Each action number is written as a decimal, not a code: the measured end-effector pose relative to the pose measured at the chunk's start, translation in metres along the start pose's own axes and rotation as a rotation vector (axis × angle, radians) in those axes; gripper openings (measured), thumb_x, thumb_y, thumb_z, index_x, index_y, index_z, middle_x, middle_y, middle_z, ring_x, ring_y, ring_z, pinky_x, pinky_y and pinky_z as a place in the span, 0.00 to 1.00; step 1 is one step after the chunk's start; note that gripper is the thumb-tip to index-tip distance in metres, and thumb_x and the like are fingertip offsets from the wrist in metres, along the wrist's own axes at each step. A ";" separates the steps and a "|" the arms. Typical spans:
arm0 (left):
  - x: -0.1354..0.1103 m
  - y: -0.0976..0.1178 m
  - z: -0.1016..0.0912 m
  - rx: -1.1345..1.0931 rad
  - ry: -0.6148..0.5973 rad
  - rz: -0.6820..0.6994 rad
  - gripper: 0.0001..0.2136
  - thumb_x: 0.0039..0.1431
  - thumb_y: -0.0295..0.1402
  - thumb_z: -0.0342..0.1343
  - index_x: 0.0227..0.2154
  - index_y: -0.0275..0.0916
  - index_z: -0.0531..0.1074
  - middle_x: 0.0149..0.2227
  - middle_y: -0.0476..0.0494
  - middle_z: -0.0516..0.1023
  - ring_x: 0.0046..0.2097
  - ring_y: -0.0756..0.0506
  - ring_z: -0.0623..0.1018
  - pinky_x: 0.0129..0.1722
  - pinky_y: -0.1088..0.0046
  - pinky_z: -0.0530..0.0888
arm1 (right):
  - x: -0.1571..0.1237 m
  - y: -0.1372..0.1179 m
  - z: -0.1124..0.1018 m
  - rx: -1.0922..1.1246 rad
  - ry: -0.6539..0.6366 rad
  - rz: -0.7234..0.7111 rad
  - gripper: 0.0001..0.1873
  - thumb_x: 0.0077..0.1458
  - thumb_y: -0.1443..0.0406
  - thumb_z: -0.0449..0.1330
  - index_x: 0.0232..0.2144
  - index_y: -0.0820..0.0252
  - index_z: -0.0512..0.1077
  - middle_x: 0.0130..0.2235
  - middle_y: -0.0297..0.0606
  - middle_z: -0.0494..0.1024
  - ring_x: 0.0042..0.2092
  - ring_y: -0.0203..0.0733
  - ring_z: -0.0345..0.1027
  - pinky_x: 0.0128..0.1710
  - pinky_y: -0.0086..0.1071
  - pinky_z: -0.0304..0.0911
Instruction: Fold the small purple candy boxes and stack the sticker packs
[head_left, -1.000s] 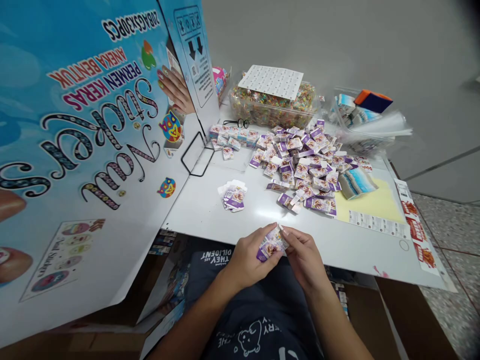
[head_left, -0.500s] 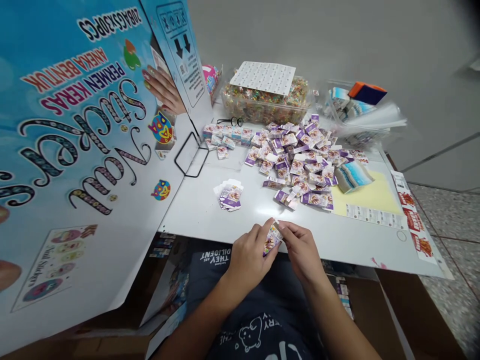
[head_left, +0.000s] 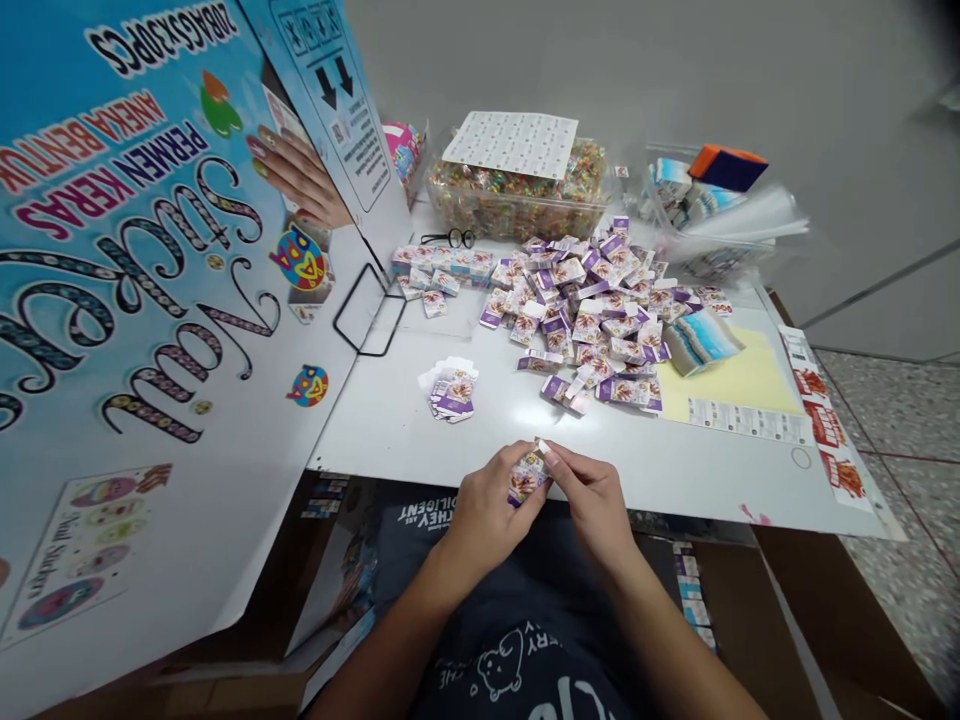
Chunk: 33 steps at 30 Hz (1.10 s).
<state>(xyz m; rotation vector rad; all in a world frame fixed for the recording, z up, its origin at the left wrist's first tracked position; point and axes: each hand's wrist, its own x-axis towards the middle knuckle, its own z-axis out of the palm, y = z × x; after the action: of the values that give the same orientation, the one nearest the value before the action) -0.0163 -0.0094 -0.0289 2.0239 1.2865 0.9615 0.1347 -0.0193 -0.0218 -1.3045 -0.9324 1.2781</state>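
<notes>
A heap of small purple packets covers the white table, a short stack lies nearer, and a tilted blue carton walls off the left. At the table's near edge the left hand and right hand both pinch one little packet between closed fingertips
</notes>
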 end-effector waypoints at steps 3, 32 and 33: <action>0.003 -0.001 -0.005 0.002 -0.058 0.027 0.17 0.62 0.32 0.57 0.53 0.44 0.64 0.44 0.44 0.81 0.42 0.42 0.83 0.40 0.67 0.78 | -0.004 -0.003 -0.001 -0.064 -0.058 -0.043 0.14 0.60 0.57 0.64 0.46 0.52 0.82 0.41 0.37 0.85 0.43 0.48 0.77 0.48 0.42 0.71; -0.018 -0.016 0.006 0.195 -0.227 -0.150 0.28 0.61 0.47 0.53 0.61 0.42 0.62 0.50 0.35 0.80 0.31 0.40 0.84 0.27 0.68 0.78 | -0.018 0.020 0.004 0.283 0.084 -0.031 0.16 0.50 0.54 0.70 0.35 0.59 0.84 0.38 0.40 0.86 0.39 0.44 0.80 0.44 0.37 0.73; -0.017 -0.016 0.007 0.204 -0.235 -0.151 0.28 0.61 0.47 0.54 0.61 0.41 0.62 0.49 0.35 0.80 0.30 0.40 0.83 0.26 0.68 0.78 | -0.019 0.020 0.004 0.263 0.082 -0.090 0.15 0.51 0.55 0.69 0.36 0.59 0.84 0.39 0.41 0.86 0.41 0.44 0.80 0.46 0.37 0.73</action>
<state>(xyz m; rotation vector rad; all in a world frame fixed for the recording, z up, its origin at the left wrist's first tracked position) -0.0239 -0.0190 -0.0494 2.0827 1.4284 0.5238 0.1260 -0.0406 -0.0372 -1.0893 -0.7298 1.2226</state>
